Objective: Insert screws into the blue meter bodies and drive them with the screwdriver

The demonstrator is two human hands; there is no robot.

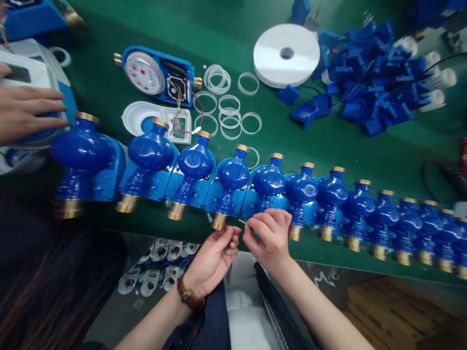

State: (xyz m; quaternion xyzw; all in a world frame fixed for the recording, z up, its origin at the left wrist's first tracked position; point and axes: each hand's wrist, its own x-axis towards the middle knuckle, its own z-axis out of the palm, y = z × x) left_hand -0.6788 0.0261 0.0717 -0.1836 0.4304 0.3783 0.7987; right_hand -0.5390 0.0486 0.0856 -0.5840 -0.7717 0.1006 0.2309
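Note:
A long row of blue water meters with brass threaded ends lies across the green table, undersides up. My left hand [209, 260], with a brown-strapped watch on the wrist, is just below the brass end of one water meter [233, 175]. Its fingers are curled in, and something small and dark shows between them, too small to name. My right hand [268, 238] is closed in a pinch beside it, in front of the neighbouring water meter [269, 181]. From its fingertips sticks a small thin pin-like piece [242, 221], pointing left.
Behind the row lie an opened meter [144, 73], its white cover [138, 116], clear rings [229, 116], a white roll [270, 53] and a heap of blue plastic parts [375, 82]. Another person's hand [29, 114] rests on a meter at left. Cardboard boxes [401, 311] stand below right.

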